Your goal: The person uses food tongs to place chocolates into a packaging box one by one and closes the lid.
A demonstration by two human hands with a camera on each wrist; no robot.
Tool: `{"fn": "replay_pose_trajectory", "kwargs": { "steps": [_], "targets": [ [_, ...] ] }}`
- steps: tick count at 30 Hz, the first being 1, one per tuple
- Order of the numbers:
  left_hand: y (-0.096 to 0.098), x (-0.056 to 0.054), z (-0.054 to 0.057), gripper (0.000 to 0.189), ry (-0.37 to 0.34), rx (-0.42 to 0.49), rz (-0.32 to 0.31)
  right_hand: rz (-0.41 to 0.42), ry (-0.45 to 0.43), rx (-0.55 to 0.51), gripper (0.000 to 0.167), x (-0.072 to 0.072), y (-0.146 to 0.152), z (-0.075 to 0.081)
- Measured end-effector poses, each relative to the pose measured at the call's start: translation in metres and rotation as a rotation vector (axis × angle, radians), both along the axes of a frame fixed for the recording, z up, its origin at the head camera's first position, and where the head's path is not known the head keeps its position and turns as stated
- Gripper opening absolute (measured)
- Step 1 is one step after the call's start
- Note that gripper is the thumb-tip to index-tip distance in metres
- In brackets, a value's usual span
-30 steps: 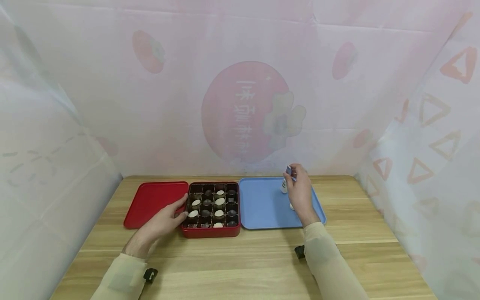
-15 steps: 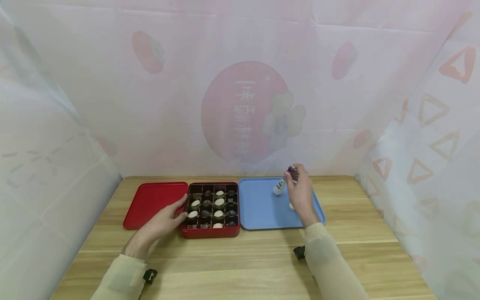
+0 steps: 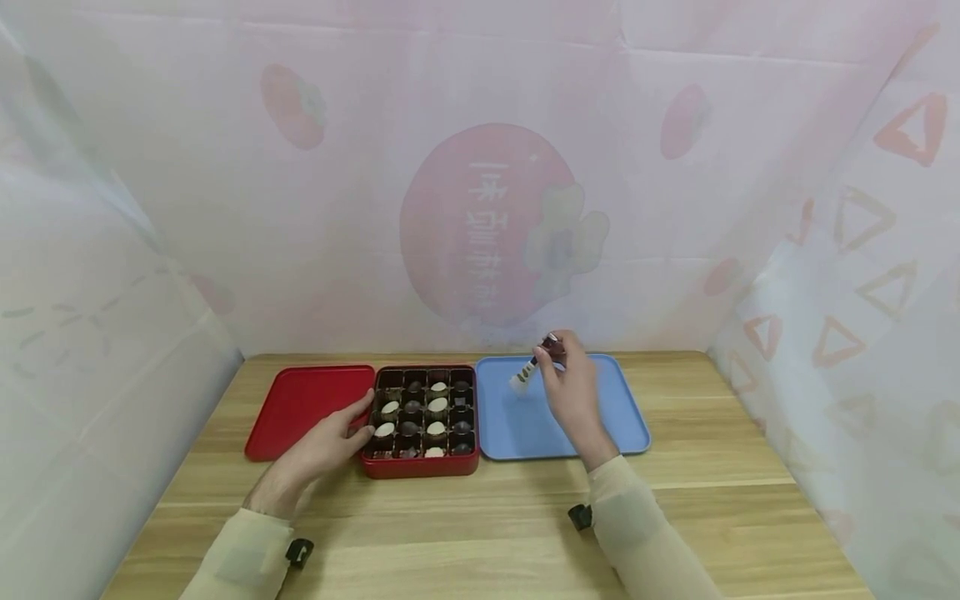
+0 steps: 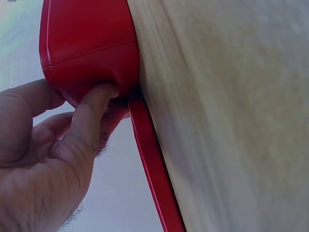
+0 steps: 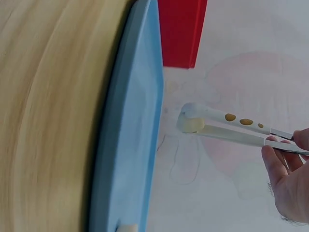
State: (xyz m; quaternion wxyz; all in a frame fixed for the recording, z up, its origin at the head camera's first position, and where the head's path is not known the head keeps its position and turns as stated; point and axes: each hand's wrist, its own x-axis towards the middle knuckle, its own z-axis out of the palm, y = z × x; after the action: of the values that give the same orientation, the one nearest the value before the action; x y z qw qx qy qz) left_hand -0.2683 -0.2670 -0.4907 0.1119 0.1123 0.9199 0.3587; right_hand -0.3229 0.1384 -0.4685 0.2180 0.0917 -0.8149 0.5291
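Note:
In the head view my right hand (image 3: 576, 396) holds a pair of tongs (image 3: 534, 363) slanting down to the left over the blue tray (image 3: 510, 437). The right wrist view shows their pale, spotted tips pinching a small cream-coloured chocolate (image 5: 194, 125). My left hand (image 3: 326, 443) rests with spread thumb and fingers against the left side of a red box (image 3: 420, 469). Its dark divided insert bears rows of dark and cream chocolates (image 3: 437, 405). Close up, the left thumb (image 4: 99, 99) presses the red side wall.
A red lid (image 3: 315, 404) lies left of the box, right up against it. The blue tray adjoins the box on the right. Another pale piece (image 5: 128, 227) sits on the tray, hidden by the hand in the head view. A printed cloth (image 3: 495, 225) closes off the back.
My right hand has moved left across the tray with the tongs, which now tilt from nearly upright to slanting. The pale piece on the tray is now covered. The left hand stays put.

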Motion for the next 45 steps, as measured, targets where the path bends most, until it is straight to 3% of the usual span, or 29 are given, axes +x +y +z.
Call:
{"fn": "replay_pose_trajectory", "kwargs": {
  "steps": [9, 15, 29, 45],
  "targets": [
    [-0.003, -0.004, -0.008, 0.076, 0.029, -0.005, -0.013, 0.102, 0.088, -0.063, 0.019, 0.013, -0.032, 0.005],
    [-0.003, -0.008, -0.014, 0.076, 0.039, -0.014, -0.014, 0.177, 0.083, -0.087, 0.020, 0.023, -0.053, 0.004],
    [-0.001, -0.010, -0.012, 0.075, 0.062, -0.039, -0.028, 0.358, 0.066, -0.161, 0.014, 0.044, -0.095, 0.005],
    [0.000, -0.011, -0.013, 0.074, 0.058, -0.022, -0.021, 0.508, 0.044, -0.126, 0.017, 0.065, -0.132, -0.004]
  ]
}}
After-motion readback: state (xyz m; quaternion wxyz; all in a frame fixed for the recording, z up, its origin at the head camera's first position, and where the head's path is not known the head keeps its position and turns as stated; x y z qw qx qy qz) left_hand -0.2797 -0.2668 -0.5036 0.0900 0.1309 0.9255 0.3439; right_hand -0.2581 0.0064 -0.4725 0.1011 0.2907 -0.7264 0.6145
